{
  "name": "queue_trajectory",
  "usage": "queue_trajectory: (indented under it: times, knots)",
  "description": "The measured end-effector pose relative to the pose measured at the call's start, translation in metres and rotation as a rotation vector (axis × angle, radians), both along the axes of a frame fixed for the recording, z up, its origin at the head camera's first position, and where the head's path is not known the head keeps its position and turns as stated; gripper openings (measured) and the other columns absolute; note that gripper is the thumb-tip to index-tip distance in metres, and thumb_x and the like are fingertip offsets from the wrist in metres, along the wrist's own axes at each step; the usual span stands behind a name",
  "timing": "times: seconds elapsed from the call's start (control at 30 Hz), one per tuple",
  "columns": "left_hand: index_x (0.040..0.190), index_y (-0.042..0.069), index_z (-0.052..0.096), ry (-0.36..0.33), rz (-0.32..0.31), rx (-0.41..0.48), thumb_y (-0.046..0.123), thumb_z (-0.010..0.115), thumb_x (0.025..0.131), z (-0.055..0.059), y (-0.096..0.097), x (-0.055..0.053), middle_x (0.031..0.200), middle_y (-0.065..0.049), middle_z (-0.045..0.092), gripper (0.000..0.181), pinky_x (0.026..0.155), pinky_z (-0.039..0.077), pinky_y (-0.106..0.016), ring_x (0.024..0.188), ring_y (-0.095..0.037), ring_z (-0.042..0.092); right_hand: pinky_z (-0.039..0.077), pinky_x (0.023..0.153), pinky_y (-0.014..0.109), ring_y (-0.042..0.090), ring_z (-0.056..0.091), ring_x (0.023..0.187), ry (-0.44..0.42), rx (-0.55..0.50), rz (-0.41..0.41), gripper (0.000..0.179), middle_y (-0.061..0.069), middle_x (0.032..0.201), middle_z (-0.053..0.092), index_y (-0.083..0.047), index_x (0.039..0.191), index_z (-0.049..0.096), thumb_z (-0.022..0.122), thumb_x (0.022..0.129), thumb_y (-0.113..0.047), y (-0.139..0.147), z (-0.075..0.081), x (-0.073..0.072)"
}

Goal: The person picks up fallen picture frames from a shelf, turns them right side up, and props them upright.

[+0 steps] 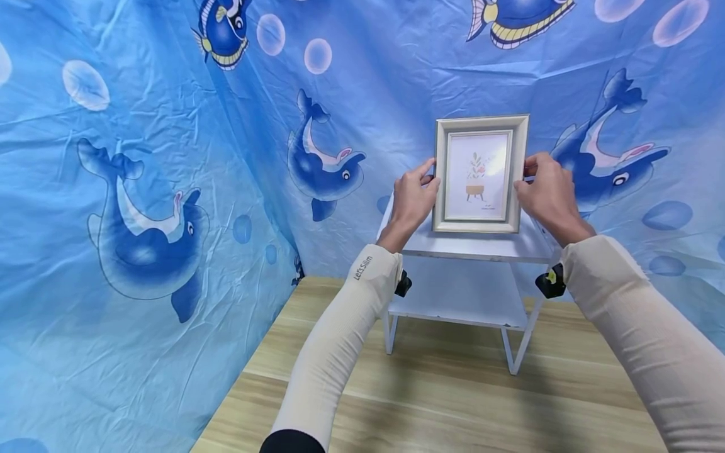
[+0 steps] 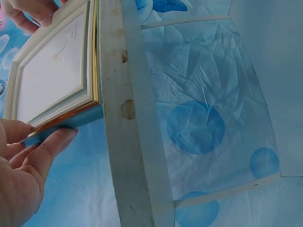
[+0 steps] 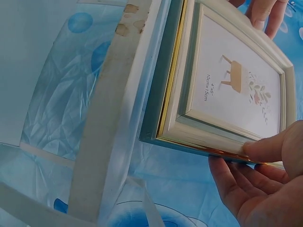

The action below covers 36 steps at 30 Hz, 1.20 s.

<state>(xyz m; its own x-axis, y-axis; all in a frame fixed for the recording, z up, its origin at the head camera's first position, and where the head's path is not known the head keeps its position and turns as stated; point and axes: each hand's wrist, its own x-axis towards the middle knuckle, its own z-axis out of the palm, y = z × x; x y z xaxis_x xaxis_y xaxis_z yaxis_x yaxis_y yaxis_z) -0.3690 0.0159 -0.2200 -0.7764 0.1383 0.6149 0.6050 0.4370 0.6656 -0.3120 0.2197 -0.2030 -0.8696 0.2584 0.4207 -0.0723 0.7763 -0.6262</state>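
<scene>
So, at the table (image 1: 419,244) we hold the frame (image 1: 480,176) upright — left hand (image 1: 413,196) and right hand (image 1: 549,190) each clamping an edge between thumb and fingers.

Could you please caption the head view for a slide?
Left hand and right hand grip a picture frame by its sides before a blue dolphin-print backdrop.

Both arms (image 1: 337,340) outstretched, hands (image 1: 414,198) level, well apart, each pinching
</scene>
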Motion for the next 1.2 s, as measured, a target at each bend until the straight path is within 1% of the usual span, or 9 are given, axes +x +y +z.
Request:
queue_trajectory:
  times: [0.07, 0.3, 0.4, 0.5, 0.57, 0.7, 0.93, 1.07, 1.2]
  knots:
    - [0.131, 0.022, 0.049, 0.003, -0.009, 0.008, 0.019, 0.056, 0.089, 0.0, 0.0, 0.0, 0.12, -0.008, 0.058, 0.042, 0.071, 0.048, -0.015, 0.102, -0.006, 0.058, 0.04, 0.088, 0.053, 0.042, 0.049, 0.108, 0.005, -0.007, 0.029, 0.046, 0.025, 0.127, 0.045, 0.001, 0.133, 0.034, 0.048, 0.091, -0.011, 0.0, 0.001, 0.003]
    - [0.132, 0.021, 0.048, 0.023, -0.057, 0.025, 0.019, 0.056, 0.09, -0.004, -0.001, 0.001, 0.12, -0.008, 0.058, 0.043, 0.068, 0.048, -0.015, 0.104, -0.006, 0.057, 0.04, 0.089, 0.051, 0.041, 0.049, 0.109, 0.003, -0.023, 0.047, 0.045, 0.024, 0.127, 0.044, 0.001, 0.133, 0.034, 0.048, 0.092, -0.012, 0.002, 0.0, 0.007]
    - [0.132, 0.022, 0.048, 0.041, -0.053, 0.024, 0.019, 0.056, 0.09, -0.005, -0.002, 0.001, 0.119, -0.006, 0.059, 0.043, 0.057, 0.047, -0.016, 0.103, -0.006, 0.058, 0.041, 0.089, 0.05, 0.04, 0.05, 0.109, 0.018, -0.026, 0.055, 0.044, 0.024, 0.126, 0.045, 0.001, 0.131, 0.034, 0.048, 0.091, -0.011, 0.003, -0.001, 0.007]
    - [0.131, 0.025, 0.048, 0.05, -0.049, 0.032, 0.019, 0.056, 0.09, -0.006, -0.003, 0.002, 0.12, -0.005, 0.058, 0.043, 0.047, 0.041, -0.02, 0.103, -0.004, 0.057, 0.041, 0.088, 0.051, 0.04, 0.05, 0.109, 0.034, -0.027, 0.064, 0.044, 0.024, 0.127, 0.045, 0.001, 0.131, 0.034, 0.049, 0.091, -0.011, 0.003, -0.001, 0.009]
    - [0.131, 0.026, 0.048, 0.055, -0.051, 0.042, 0.02, 0.056, 0.09, -0.006, -0.003, 0.002, 0.12, -0.004, 0.059, 0.043, 0.044, 0.039, -0.022, 0.102, -0.004, 0.058, 0.041, 0.088, 0.051, 0.04, 0.051, 0.108, 0.044, -0.027, 0.069, 0.043, 0.024, 0.126, 0.045, 0.001, 0.13, 0.033, 0.049, 0.091, -0.011, 0.002, -0.001, 0.01]
    - [0.13, 0.026, 0.049, 0.067, -0.062, 0.07, 0.019, 0.057, 0.089, -0.007, -0.003, 0.002, 0.117, -0.003, 0.06, 0.042, 0.048, 0.042, -0.019, 0.101, -0.002, 0.058, 0.041, 0.088, 0.051, 0.04, 0.05, 0.108, 0.055, -0.03, 0.07, 0.043, 0.024, 0.126, 0.045, 0.001, 0.13, 0.033, 0.048, 0.091, -0.01, 0.002, 0.0, 0.011]
    - [0.129, 0.026, 0.05, 0.078, -0.089, 0.11, 0.018, 0.059, 0.088, -0.01, -0.002, 0.002, 0.112, -0.004, 0.063, 0.042, 0.056, 0.049, -0.017, 0.098, 0.0, 0.058, 0.041, 0.088, 0.051, 0.04, 0.049, 0.109, 0.042, -0.034, 0.071, 0.045, 0.024, 0.128, 0.043, 0.001, 0.131, 0.03, 0.047, 0.092, -0.01, 0.004, -0.001, 0.011]
    - [0.128, 0.025, 0.051, 0.086, -0.093, 0.115, 0.018, 0.059, 0.088, -0.012, -0.001, 0.001, 0.11, -0.005, 0.064, 0.042, 0.058, 0.049, -0.016, 0.096, 0.0, 0.059, 0.041, 0.089, 0.051, 0.04, 0.049, 0.11, 0.036, -0.034, 0.071, 0.045, 0.023, 0.129, 0.043, 0.0, 0.132, 0.03, 0.047, 0.091, -0.009, 0.005, -0.002, 0.01]
    - [0.128, 0.023, 0.051, 0.094, -0.09, 0.104, 0.017, 0.059, 0.088, -0.014, -0.001, 0.0, 0.108, -0.005, 0.065, 0.042, 0.055, 0.048, -0.017, 0.097, -0.002, 0.059, 0.041, 0.088, 0.051, 0.039, 0.05, 0.109, 0.04, -0.037, 0.073, 0.044, 0.023, 0.127, 0.044, 0.0, 0.131, 0.031, 0.048, 0.091, -0.008, 0.005, -0.003, 0.01]
